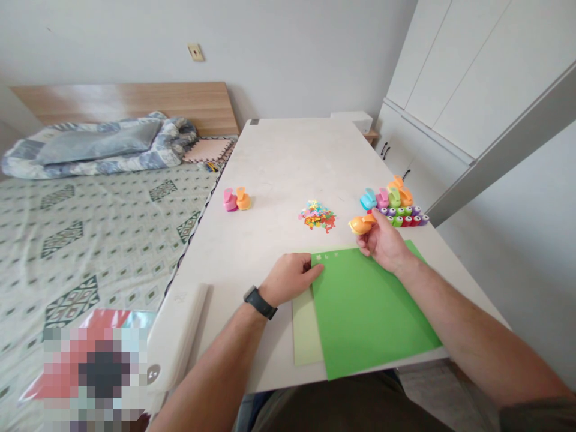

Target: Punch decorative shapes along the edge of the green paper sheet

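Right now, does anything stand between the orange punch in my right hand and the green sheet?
Nothing visible does: the orange craft punch in your right hand sits just past the far edge of the green paper.

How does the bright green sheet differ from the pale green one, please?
The bright green sheet lies on top, angled, while the pale green sheet shows as a strip beneath. The bright green sheet has pale marks near its edge; the pale green sheet shows none. Both lie flat on the table.
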A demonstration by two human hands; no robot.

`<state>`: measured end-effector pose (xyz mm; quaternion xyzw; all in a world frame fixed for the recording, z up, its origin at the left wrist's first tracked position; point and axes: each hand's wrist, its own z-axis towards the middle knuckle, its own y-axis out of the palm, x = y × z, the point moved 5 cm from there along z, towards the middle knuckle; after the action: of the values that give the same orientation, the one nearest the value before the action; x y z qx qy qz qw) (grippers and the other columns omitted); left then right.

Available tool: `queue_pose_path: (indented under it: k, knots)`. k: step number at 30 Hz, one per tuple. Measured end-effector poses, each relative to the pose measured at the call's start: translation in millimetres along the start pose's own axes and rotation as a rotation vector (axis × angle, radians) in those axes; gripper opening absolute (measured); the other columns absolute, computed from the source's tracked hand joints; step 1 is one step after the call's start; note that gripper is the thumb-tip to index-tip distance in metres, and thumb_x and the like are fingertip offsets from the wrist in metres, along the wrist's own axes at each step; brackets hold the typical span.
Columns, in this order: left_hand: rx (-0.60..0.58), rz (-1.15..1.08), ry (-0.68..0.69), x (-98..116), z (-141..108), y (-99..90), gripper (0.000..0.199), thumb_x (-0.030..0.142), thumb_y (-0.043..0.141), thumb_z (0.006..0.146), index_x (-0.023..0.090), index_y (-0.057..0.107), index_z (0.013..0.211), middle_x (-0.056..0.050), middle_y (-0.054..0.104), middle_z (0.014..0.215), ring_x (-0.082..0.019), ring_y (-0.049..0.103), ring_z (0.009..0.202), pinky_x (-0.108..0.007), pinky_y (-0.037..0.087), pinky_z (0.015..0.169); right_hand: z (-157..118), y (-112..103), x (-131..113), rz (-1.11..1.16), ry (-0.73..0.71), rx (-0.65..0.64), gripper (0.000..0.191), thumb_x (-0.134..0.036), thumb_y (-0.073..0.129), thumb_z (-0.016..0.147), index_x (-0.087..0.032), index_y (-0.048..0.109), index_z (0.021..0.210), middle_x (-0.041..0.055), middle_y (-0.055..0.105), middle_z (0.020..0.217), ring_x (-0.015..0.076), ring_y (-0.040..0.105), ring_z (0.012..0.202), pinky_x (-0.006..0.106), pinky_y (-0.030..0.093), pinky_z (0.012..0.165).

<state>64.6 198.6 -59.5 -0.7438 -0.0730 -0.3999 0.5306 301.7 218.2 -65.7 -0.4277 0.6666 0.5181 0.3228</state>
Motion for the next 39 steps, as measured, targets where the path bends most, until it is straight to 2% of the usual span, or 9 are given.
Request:
queue_pose_path:
  k: [8,23,32,39]
  knots:
    - [-0.006,0.018,-0.007,1,1,-0.1,0.043,0.05,0.051,0.093,0.018,0.049,0.064,0.003,0.045,0.059,-0.01,0.038,0.055,-0.027,0.02,0.054,1,0,0,0.132,0.105,-0.092,0.04,-0.059,0.052,0.092,-0.02,0.057,0.086,-0.0009,0.057,0.058,0.0119,0.043,0.04,0.022,0.031,0.03]
    - [-0.002,0.013,-0.005,2,0,-0.1,0.043,0.05,0.051,0.093,0.018,0.049,0.064,0.003,0.045,0.058,-0.01,0.038,0.055,-0.027,0.021,0.054,0,0,-3,0.255,0.128,-0.159,0.033,-0.051,0.052,0.094,-0.019,0.06,0.087,-0.0021,0.056,0.053,0.0108,0.04,0.037,0.019,0.027,0.028]
    - [0.003,0.017,0.003,1,0,-0.1,0.043,0.049,0.051,0.093,0.018,0.048,0.064,0.003,0.045,0.058,-0.01,0.036,0.054,-0.027,0.02,0.054,-5,7,-5,0.237,0.139,-0.185,0.045,-0.061,0.051,0.093,-0.018,0.063,0.093,-0.0011,0.057,0.054,0.012,0.042,0.038,0.02,0.029,0.028]
    - [0.0,0.033,0.001,2,0,-0.7,0.044,0.05,0.051,0.094,0.018,0.048,0.064,0.003,0.044,0.058,-0.01,0.037,0.054,-0.028,0.02,0.054,-8,11,-5,0.213,0.133,-0.215,0.047,-0.062,0.048,0.093,-0.018,0.065,0.096,-0.0016,0.056,0.053,0.012,0.041,0.037,0.02,0.029,0.028]
